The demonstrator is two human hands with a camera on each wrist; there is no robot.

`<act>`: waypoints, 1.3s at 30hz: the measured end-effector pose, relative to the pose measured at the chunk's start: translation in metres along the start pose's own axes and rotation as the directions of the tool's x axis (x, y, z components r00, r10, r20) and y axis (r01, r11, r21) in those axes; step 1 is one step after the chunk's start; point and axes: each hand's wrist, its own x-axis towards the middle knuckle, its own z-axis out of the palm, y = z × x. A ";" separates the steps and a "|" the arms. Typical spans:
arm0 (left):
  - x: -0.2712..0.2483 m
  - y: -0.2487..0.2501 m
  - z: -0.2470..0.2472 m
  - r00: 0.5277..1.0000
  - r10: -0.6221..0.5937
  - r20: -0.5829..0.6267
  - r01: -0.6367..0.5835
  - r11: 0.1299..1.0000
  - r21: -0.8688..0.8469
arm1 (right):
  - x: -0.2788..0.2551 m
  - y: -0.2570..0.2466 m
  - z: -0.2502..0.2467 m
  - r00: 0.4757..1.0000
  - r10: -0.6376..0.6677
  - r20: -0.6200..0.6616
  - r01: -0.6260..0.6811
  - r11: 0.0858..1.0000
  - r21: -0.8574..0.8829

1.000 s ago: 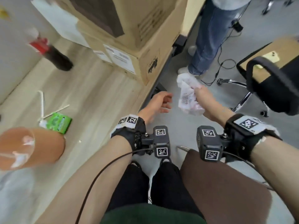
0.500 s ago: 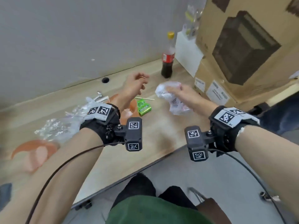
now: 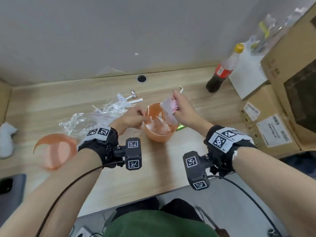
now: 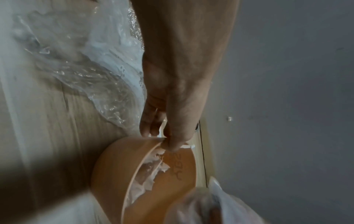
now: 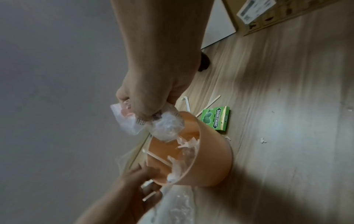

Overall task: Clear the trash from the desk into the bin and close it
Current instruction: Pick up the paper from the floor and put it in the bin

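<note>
An orange bin stands open on the wooden desk with white tissue scraps inside. My right hand grips a crumpled white and pink wrapper just above the bin's far rim; the right wrist view shows that wrapper over the bin. My left hand pinches thin white sticks at the bin's left rim. The orange lid lies on the desk, apart and to the left.
Clear plastic wrap and small sticks lie left of the bin. A green gum pack sits behind it. A cola bottle and cardboard boxes stand at the right. White tissue and a phone lie far left.
The view swung from the floor back to the desk. My right hand carried the wrapper over the bin, and my left hand came down to the bin's rim with the sticks.
</note>
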 end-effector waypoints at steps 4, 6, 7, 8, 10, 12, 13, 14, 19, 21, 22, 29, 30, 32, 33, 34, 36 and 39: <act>0.007 -0.003 -0.006 0.998 0.029 0.050 -0.027 0.999 -0.048 | 0.008 0.014 0.025 0.975 0.042 0.217 0.017 0.964 -0.264; 0.010 -0.002 -0.009 0.997 0.034 0.064 -0.031 0.999 -0.043 | 0.014 0.012 0.030 0.966 0.094 0.240 0.001 0.930 -0.369; 0.011 -0.001 -0.011 0.997 0.036 0.073 -0.033 0.998 -0.044 | 0.017 0.011 0.031 0.964 0.107 0.243 0.006 0.905 -0.424; 0.012 0.000 -0.012 0.996 0.039 0.082 -0.036 0.998 -0.046 | 0.020 0.011 0.033 0.962 0.112 0.249 0.027 0.869 -0.495; 0.014 0.003 -0.013 0.995 0.046 0.093 -0.042 0.998 -0.038 | 0.026 0.010 0.035 0.942 0.107 0.319 0.121 0.776 -0.618; 0.016 0.006 -0.014 0.994 0.050 0.094 -0.048 0.999 -0.019 | 0.031 0.007 0.036 0.894 0.122 0.431 0.177 0.788 -0.590; 0.017 0.007 -0.014 0.995 0.048 0.091 -0.048 0.999 -0.006 | 0.033 0.006 0.036 0.853 0.137 0.504 0.201 0.805 -0.558; 0.017 0.009 -0.015 0.995 0.044 0.086 -0.045 0.999 0.008 | 0.037 0.004 0.034 0.799 0.158 0.581 0.224 0.818 -0.530; 0.019 0.011 -0.018 0.997 0.001 0.080 -0.002 1.000 0.017 | 0.051 -0.007 0.016 0.496 0.321 0.807 -0.019 0.933 -0.359; 0.021 0.012 -0.019 0.997 -0.012 0.074 0.011 1.000 0.015 | 0.054 -0.004 0.016 0.447 0.354 0.822 -0.076 0.930 -0.359; 0.021 0.012 -0.018 0.997 -0.017 0.075 0.015 1.000 0.018 | 0.053 -0.002 0.019 0.429 0.373 0.823 -0.061 0.921 -0.386; 0.017 0.010 -0.018 0.998 -0.021 0.066 0.023 0.999 -0.025 | 0.051 0.000 0.044 0.375 0.390 0.841 0.009 0.906 -0.424; 0.017 0.009 -0.018 0.998 -0.022 0.062 0.024 0.999 -0.033 | 0.052 0.003 0.046 0.367 0.374 0.852 0.077 0.900 -0.428; 0.017 0.008 -0.017 0.999 -0.014 0.049 0.016 0.999 -0.041 | 0.053 0.005 0.048 0.276 0.433 0.858 0.208 0.845 -0.493; 0.017 0.008 -0.016 0.999 -0.009 0.040 0.011 0.999 -0.042 | 0.053 0.006 0.047 0.262 0.450 0.854 0.220 0.833 -0.507; 0.017 0.008 -0.016 0.999 -0.006 0.033 0.007 0.999 -0.044 | 0.054 0.006 0.044 0.259 0.441 0.859 0.207 0.844 -0.495; 0.016 0.008 -0.015 1.000 0.001 0.018 0.000 0.999 -0.048 | 0.058 0.006 0.037 0.317 0.375 0.871 0.151 0.887 -0.437; 0.015 0.007 -0.015 1.000 0.005 0.005 -0.005 0.998 -0.056 | 0.063 0.003 0.017 0.442 0.270 0.855 0.064 0.942 -0.331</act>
